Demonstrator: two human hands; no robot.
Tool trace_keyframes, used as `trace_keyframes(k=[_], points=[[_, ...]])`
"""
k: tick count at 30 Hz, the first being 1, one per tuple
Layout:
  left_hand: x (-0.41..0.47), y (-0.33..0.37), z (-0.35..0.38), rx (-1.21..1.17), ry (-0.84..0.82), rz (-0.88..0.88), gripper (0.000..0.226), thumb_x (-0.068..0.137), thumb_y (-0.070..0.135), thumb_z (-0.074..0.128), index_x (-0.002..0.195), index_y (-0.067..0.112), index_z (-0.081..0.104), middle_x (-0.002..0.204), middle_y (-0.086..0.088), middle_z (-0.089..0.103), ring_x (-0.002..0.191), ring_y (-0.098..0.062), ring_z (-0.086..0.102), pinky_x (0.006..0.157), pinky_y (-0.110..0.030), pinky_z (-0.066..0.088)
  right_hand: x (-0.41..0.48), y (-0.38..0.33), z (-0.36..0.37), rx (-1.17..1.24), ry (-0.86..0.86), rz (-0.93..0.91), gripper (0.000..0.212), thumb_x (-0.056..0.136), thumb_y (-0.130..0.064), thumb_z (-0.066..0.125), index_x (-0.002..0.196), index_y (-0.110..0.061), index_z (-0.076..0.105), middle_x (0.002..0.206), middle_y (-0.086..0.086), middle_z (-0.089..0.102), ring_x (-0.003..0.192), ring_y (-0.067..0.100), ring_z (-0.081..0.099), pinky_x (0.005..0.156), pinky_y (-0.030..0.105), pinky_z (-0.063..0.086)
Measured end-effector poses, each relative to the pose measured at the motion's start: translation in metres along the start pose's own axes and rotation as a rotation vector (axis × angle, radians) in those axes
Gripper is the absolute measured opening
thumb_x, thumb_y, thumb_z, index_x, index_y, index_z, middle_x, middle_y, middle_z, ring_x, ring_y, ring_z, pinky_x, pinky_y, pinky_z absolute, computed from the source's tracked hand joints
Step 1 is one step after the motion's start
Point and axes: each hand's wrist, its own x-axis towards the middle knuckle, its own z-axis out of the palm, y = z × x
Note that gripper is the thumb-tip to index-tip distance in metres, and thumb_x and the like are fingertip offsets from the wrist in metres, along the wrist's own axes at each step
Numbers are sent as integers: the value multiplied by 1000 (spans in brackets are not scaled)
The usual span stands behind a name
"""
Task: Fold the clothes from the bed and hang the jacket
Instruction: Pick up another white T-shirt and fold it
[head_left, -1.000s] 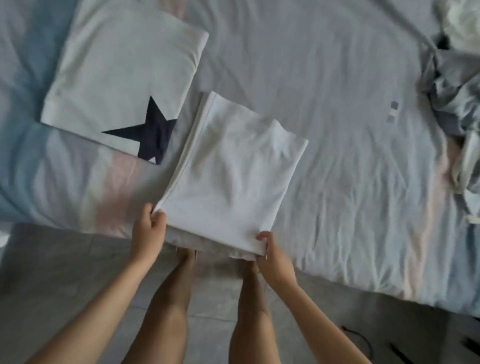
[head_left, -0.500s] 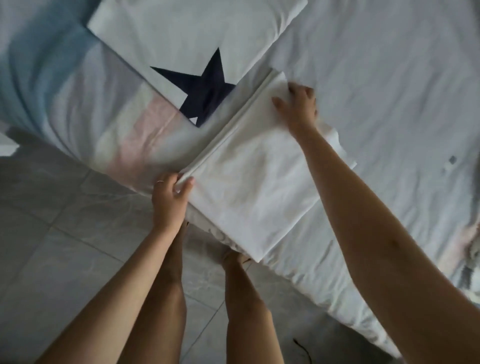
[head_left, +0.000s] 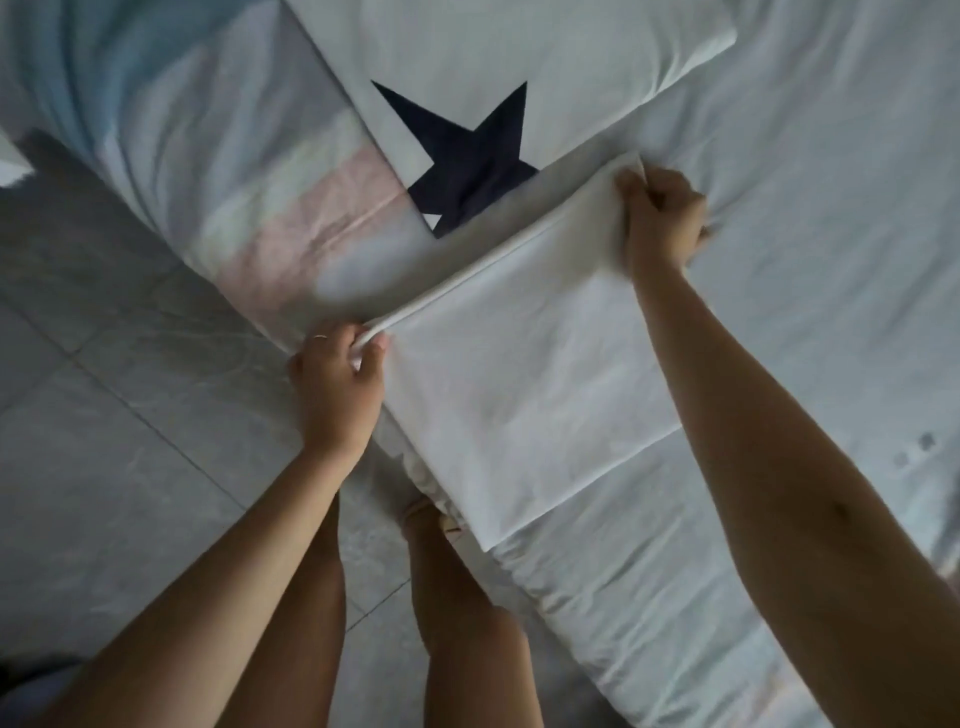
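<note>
A folded white garment (head_left: 524, 395) lies at the near edge of the bed, its lower corner hanging a little past the mattress. My left hand (head_left: 337, 379) pinches its near left corner. My right hand (head_left: 662, 218) is closed on its far corner, at the other end of the same folded edge. Beyond it lies a folded white garment with a dark star (head_left: 467, 150), flat on the sheet and apart from the one I hold.
The bed sheet (head_left: 810, 291) is pale with blue and pink stripes on the left and is wrinkled. Grey floor tiles (head_left: 119, 415) run along the bed's edge. My bare legs stand against the bed below the garment.
My right hand went from the near right corner to the far corner and now grips it. My left hand kept its corner. The view swung left and closer.
</note>
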Motion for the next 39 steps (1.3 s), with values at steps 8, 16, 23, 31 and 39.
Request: trace_keyframes(k=[8, 16, 23, 31, 39], points=[[-28, 62, 28, 371, -95, 602, 49, 88, 16, 49, 137, 15, 47, 153, -5, 33, 140, -18, 29, 111, -45, 15, -79, 6, 2, -309, 144, -778, 43, 97, -21, 40, 137, -6, 48, 140, 13, 50, 132, 27, 43, 114, 40, 23], [2, 39, 60, 692, -263, 665, 64, 94, 50, 28, 152, 31, 9, 161, 1, 6, 147, -25, 7, 113, -62, 9, -50, 80, -12, -748, -342, -1315, 58, 97, -45, 31, 149, -21, 26, 153, 5, 33, 141, 19, 29, 116, 35, 4], [-1, 46, 60, 667, -225, 619, 67, 92, 51, 31, 153, 28, 12, 160, 0, 9, 147, -32, 7, 111, -65, 10, -12, 62, -24, -658, -24, -599, 61, 97, -44, 19, 152, -19, 20, 159, 2, 18, 146, 20, 16, 118, 48, 2], [5, 50, 60, 714, -275, 642, 73, 93, 58, 26, 153, 22, 7, 161, -4, 4, 146, -34, 4, 111, -66, 6, -9, 47, -5, -746, -323, -1066, 61, 99, -47, 20, 153, -18, 16, 159, 2, 18, 146, 19, 18, 120, 37, 9], [-44, 68, 68, 559, -295, 638, 80, 85, 50, 41, 150, 7, 23, 158, -14, 14, 146, -30, 10, 113, -57, -1, -77, 62, -28, -579, -66, -859, 56, 100, -32, 26, 150, -7, 23, 157, 10, 24, 145, 24, 20, 119, 41, 10]])
